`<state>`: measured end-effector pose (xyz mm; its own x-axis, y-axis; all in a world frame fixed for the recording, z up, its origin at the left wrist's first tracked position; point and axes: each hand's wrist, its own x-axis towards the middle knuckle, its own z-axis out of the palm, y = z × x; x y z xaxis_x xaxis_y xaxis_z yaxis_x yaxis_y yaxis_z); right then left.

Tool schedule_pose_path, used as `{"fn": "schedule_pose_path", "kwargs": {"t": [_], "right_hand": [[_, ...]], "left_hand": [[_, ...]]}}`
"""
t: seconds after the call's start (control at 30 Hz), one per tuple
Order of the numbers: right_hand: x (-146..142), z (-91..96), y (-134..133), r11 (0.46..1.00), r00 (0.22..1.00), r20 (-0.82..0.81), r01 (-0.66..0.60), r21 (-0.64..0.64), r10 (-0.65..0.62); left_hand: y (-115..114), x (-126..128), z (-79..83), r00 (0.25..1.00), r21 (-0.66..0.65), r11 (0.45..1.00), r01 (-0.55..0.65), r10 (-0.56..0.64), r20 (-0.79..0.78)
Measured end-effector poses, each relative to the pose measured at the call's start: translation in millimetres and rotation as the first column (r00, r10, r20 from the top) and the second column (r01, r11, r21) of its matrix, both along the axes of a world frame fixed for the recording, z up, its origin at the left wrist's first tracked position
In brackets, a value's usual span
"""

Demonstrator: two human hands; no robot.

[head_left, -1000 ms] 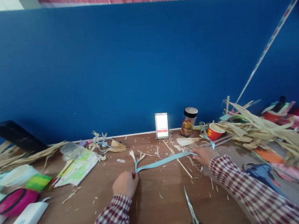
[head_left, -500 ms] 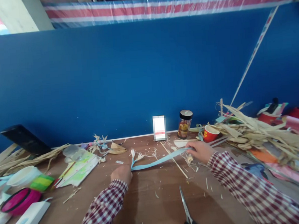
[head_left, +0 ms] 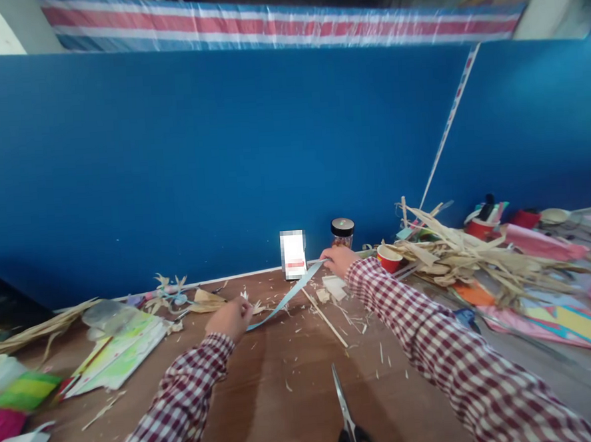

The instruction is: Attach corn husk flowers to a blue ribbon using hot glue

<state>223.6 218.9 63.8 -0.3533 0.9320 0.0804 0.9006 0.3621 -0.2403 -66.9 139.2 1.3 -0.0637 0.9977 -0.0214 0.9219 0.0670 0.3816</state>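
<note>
A light-blue strip [head_left: 294, 291], like ribbon or crepe paper, runs slanting between my hands over the table. My left hand [head_left: 229, 318] is closed, fingers pinched at the strip's lower end, where small white flower tips [head_left: 245, 297] stick out; their stems are hidden in my grip. Higher and farther off, my right hand [head_left: 338, 260] pinches the strip's other end, just in front of a jar with a black lid [head_left: 343, 228]. Nearer to me lie scissors [head_left: 348, 411] with black handles, blades pointing away, touched by neither hand.
Dry corn husks [head_left: 457, 251] are heaped at the right beside a red paper cup [head_left: 389, 258]. A thin stick [head_left: 325, 318] and scraps lie mid-table. At left are a painted sheet [head_left: 120, 352] and small husk flowers [head_left: 172, 288]. A blue partition [head_left: 221, 152] stands behind.
My view has turned right. My right hand has lifted its strip end away from the table, so the strip slants more steeply. The left hand has turned, and the flower tips show less.
</note>
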Motion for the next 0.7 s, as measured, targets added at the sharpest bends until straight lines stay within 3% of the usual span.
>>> {"fn": "schedule_pose_path", "kwargs": {"t": [0.17, 0.37, 0.53, 0.7], "right_hand": [[7, -7.7, -8, 0.999, 0.999, 0.038, 0.033, 0.041, -0.035], [7, -43.2, -42, 0.999, 0.996, 0.087, 0.034, -0.018, -0.032], [11, -67.5, -41, 0.984, 0.983, 0.061, 0.175, -0.022, -0.174], [29, -64.0, -32, 0.975, 0.963, -0.152, 0.216, -0.058, -0.223]], "left_hand": [[-18, 41, -15.6, 0.976, 0.019, 0.976, 0.215, -0.214, -0.039], [-24, 55, -28.3, 0.956, 0.041, 0.959, 0.280, -0.275, -0.103], [3, 50, -29.1, 0.957, 0.026, 0.968, 0.250, -0.243, -0.160], [46, 45, -22.0, 0.965, 0.006, 0.979, 0.203, -0.199, -0.174]]}}
